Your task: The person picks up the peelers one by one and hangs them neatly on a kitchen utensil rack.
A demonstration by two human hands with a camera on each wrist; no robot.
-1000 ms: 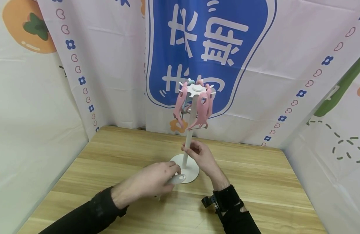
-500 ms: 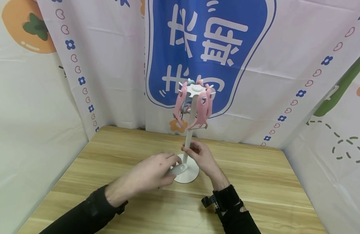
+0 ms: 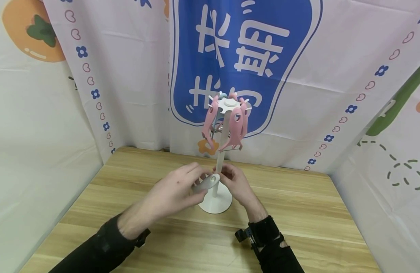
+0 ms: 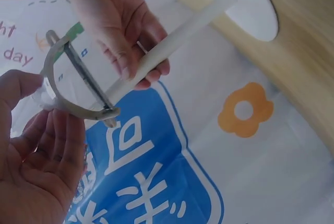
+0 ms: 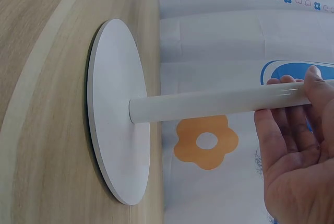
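Observation:
A light grey Y-shaped peeler (image 3: 207,182) is pinched in my left hand (image 3: 176,189), in front of the stand's pole. In the left wrist view the peeler's metal blade (image 4: 86,75) faces away from the palm. With thumb and fingers, my right hand (image 3: 238,185) grips the white pole (image 5: 209,106) above its round base (image 5: 117,114). At the top of this upright stand is a white notched holder (image 3: 229,104). Several pink peelers (image 3: 235,127) hang from it, and a blue one (image 3: 215,123) shows partly behind them.
The stand is on a wood-grain table (image 3: 281,227). White printed cloth (image 3: 138,94) closes off the back and both sides, close behind the stand. A camera (image 3: 242,235) is strapped to the right wrist.
My left hand has lifted the peeler from near the stand's base to the height of my right hand, tilting its handle end upward. The right hand and stand have stayed put.

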